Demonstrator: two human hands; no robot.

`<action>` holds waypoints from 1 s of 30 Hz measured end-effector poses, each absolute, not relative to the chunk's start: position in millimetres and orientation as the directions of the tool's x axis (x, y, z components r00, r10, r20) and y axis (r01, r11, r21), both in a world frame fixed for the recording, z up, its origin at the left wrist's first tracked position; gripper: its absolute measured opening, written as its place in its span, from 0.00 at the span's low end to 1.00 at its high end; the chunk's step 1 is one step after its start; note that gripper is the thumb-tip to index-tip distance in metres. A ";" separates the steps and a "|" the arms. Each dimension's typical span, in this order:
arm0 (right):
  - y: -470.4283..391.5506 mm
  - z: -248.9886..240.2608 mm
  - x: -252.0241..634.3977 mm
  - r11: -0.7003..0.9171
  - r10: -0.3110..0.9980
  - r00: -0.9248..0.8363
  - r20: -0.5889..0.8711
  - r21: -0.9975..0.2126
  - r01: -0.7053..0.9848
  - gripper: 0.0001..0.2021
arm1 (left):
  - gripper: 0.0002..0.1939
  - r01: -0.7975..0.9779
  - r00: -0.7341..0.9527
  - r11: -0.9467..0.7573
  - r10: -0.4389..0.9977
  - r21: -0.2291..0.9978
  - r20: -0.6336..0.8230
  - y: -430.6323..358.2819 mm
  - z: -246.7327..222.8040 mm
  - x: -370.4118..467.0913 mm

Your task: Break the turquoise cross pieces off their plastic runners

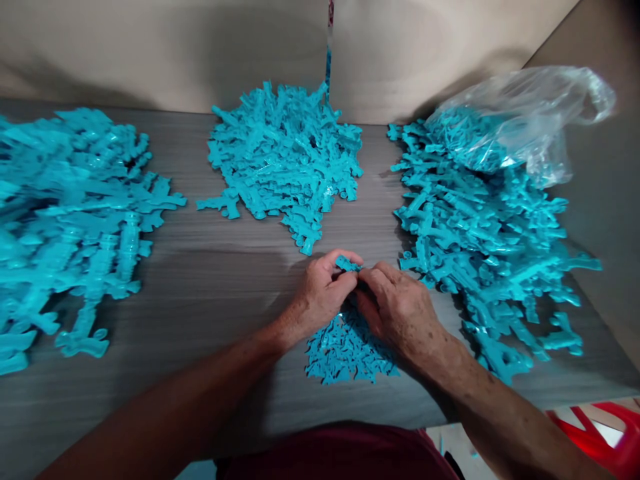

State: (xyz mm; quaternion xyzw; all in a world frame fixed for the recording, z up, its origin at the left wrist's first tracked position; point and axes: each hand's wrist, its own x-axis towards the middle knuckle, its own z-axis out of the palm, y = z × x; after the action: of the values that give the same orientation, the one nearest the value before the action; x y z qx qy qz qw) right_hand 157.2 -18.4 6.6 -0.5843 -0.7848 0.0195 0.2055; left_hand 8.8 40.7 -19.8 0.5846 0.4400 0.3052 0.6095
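My left hand (pixel 327 290) is closed around a small turquoise plastic piece (pixel 347 264), part of which shows between thumb and fingers. My right hand (pixel 400 303) meets it there, thumb and fingertips pinched at the near end of the same piece. Where the fingertips come together, the piece is hidden. Just below both hands lies a flat heap of small turquoise plastic bits (pixel 345 353), partly covered by the right hand. Beyond the hands is a mound of turquoise plastic pieces (pixel 285 153), its near tip close to my left fingers.
A large pile of longer turquoise parts (pixel 65 213) spreads over the left of the grey table (pixel 200 293). Another pile (pixel 480 233) lies to the right, with a clear plastic bag (pixel 540 127) of pieces on top. A pale wall (pixel 150 53) stands behind; something red (pixel 610 433) is at lower right.
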 end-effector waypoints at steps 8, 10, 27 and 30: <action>-18.7 7.3 156.7 0.307 0.930 -0.228 0.288 -0.271 0.912 0.08 | 0.11 0.140 0.425 0.155 0.883 0.978 -0.201 40.2 -13.1 9.1; -18.8 6.8 156.9 0.308 0.930 -0.230 0.286 -0.268 0.913 0.08 | 0.11 0.142 0.423 0.155 0.883 0.978 -0.202 40.4 -12.1 9.3; -18.8 8.5 156.5 0.315 0.932 -0.233 0.278 -0.301 0.900 0.08 | 0.11 0.147 0.428 0.139 0.884 0.979 -0.189 40.3 -16.2 8.4; -18.8 8.3 156.6 0.313 0.933 -0.233 0.274 -0.297 0.902 0.08 | 0.11 0.153 0.419 0.121 0.891 0.981 -0.176 40.4 -15.8 8.4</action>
State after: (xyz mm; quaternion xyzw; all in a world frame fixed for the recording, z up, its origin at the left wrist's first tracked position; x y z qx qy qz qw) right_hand 156.6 -18.8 8.3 -0.5850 -0.7843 0.0379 0.2029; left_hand 8.4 40.4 -15.8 0.5880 0.4437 0.3058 0.6031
